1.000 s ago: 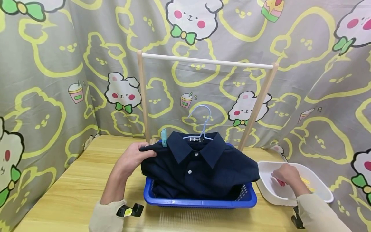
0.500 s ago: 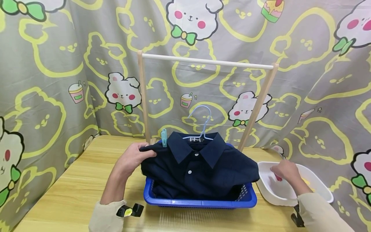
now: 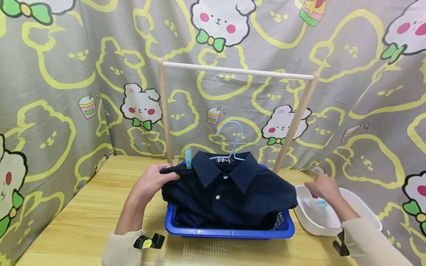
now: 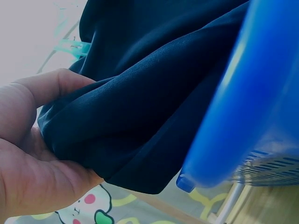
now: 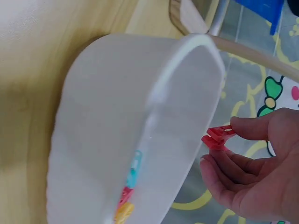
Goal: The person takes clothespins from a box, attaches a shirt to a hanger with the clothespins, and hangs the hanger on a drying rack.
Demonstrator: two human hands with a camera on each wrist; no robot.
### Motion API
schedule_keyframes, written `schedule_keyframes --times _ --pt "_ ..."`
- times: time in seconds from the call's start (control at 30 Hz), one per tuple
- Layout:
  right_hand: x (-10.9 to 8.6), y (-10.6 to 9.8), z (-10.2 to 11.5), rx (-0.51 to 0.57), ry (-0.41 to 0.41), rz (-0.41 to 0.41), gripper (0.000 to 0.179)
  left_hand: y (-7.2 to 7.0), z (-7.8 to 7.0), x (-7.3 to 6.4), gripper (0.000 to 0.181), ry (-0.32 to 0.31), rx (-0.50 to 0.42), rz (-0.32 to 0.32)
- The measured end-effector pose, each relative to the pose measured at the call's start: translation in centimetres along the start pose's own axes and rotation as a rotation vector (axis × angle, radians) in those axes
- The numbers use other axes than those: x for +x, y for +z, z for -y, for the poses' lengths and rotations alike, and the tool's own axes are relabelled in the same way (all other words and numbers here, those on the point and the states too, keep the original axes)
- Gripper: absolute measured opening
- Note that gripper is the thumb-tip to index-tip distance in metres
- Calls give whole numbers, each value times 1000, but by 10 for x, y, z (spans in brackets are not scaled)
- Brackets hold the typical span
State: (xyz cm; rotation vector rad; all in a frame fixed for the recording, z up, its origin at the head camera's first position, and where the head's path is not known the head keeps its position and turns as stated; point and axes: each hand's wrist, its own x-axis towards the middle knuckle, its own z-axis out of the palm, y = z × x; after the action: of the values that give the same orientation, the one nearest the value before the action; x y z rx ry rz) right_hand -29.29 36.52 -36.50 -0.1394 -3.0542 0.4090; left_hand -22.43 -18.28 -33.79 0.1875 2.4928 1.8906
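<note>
A dark navy collared shirt [image 3: 229, 195] lies bunched in the blue basket [image 3: 233, 233], with a light blue hanger [image 3: 240, 129] in its neck. My left hand [image 3: 151, 183] grips the shirt's shoulder; the left wrist view shows the cloth [image 4: 140, 102] between thumb and fingers. A teal clothespin [image 3: 188, 158] stands clipped on that shoulder beside the collar. Over the white tub [image 3: 362, 207], my right hand [image 3: 324, 186] pinches a red clothespin [image 5: 218, 136] between thumb and fingers. Inside the tub, the right wrist view shows a teal clothespin [image 5: 134, 169] with red and yellow ones.
Behind the basket rises a wooden rack with a white crossbar [image 3: 237, 70]. A patterned curtain [image 3: 213, 96] closes off the back and sides. Wooden tabletop [image 3: 83, 207] spreads left of the basket and in front of it.
My right hand has lifted and shifted slightly left and away within the tub area, carrying the red clothespin; a teal one now shows below it. My left hand and the shirt look still.
</note>
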Motion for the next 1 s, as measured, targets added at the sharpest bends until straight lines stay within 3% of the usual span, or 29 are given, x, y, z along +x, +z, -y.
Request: schedule_keyframes --times 0.13,0.27,0.43,1.0 --pt "-1 -6 7 3 -35 -47 54 0 0 0 30 -2 -4 3" --pt "-5 -9 16 31 -43 -49 36 0 -1 0 31 -2 -6 4" --pt "-8 -14 29 52 -44 -38 41 0 -1 0 30 3 -9 7" --pt "-20 -33 74 153 -132 -109 36 -1 -3 -1 31 17 -22 19"
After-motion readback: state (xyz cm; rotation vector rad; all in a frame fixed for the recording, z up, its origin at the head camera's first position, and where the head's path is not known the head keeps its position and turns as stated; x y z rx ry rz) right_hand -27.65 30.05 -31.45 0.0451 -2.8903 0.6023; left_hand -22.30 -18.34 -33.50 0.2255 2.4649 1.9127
